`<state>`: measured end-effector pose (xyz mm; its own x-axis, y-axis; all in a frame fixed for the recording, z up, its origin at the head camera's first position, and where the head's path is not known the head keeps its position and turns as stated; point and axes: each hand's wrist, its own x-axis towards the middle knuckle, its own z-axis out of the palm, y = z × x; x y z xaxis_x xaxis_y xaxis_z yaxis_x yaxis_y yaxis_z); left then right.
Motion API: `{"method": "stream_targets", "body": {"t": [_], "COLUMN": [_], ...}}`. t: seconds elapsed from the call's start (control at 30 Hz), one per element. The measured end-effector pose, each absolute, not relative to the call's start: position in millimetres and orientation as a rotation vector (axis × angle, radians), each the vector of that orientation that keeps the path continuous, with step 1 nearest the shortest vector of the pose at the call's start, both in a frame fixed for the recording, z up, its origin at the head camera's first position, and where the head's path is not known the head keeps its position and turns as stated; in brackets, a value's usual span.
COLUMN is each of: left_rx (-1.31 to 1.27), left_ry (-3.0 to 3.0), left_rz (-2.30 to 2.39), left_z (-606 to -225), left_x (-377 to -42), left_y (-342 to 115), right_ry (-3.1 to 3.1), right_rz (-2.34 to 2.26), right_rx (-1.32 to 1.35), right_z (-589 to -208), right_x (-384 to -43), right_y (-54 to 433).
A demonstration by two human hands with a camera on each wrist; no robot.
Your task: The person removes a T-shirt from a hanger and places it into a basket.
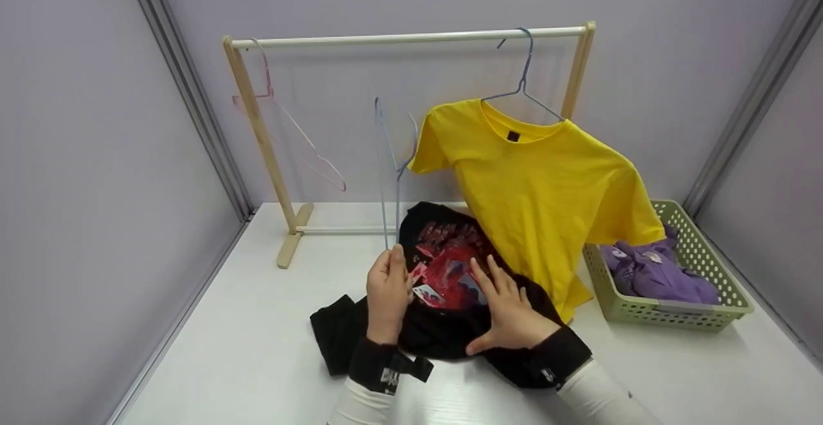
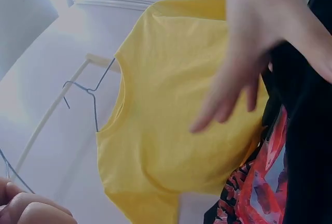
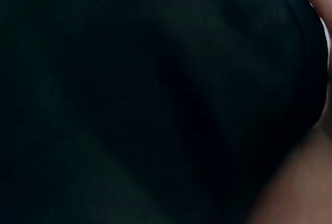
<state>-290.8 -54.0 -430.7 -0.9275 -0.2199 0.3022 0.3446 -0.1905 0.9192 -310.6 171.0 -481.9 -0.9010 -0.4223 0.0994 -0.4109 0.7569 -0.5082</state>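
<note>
The black garment [image 1: 450, 271], with its red print facing up, lies bunched on the counter [image 1: 257, 328] in front of the person, between the two hands and reaching to the near right beneath the right wrist; one dark fold sticks out to the left of the left wrist. Its folds make a single long axis hard to read, but the printed part stretches from the far side toward the near side. The right hand [image 1: 511, 312] is over its right part, fingers spread apart and holding nothing, thumb toward the near side; whether the fingertips press the cloth I cannot tell, and the right wrist view is mostly dark fabric. The left hand [image 1: 389, 287] is at the garment's left edge, fingers together and pinching a pale blue hanger [image 1: 398, 200]. That hanger stands roughly upright, seen nearly edge-on, its long wires rising from the fingers and its hook toward the right; the garment's print lies just right of these fingers, so the left hand is nearer its left edge and the right hand nearer its right. Beyond, a yellow T-shirt [image 1: 533, 180] hangs from the rack [image 1: 386, 40], a pink hanger [image 1: 266, 84] hangs at the rack's left end, and at the right a green basket [image 1: 681, 319] holds a purple garment [image 1: 669, 277].
</note>
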Motion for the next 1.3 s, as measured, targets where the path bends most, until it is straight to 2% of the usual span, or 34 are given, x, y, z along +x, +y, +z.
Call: {"method": "stream_targets", "body": {"t": [0.37, 0.77, 0.9, 1.3], "left_rx": [-0.182, -0.045, -0.007, 0.084], "left_ry": [-1.550, -1.586, -1.572, -1.517], "left_rz": [-2.431, -2.470, -2.495, -2.481], "left_z": [-402.7, -358.8, -346.1, -317.8], "left_x": [-310.8, -341.9, -352.1, -368.9], "left_y": [-55.5, -67.6, -76.3, -95.7], "right_ry": [2.891, 2.988, 3.064, 3.125], "right_rz": [-0.459, -0.429, -0.554, -1.276], "right_rx": [-0.534, -0.740, -0.703, -0.600], "right_z": [-493.6, -484.3, -460.1, -349.3], "right_x": [-341.1, -360.4, -372.0, -383.8], "right_y": [150.2, 159.3, 167.8, 193.7]}}
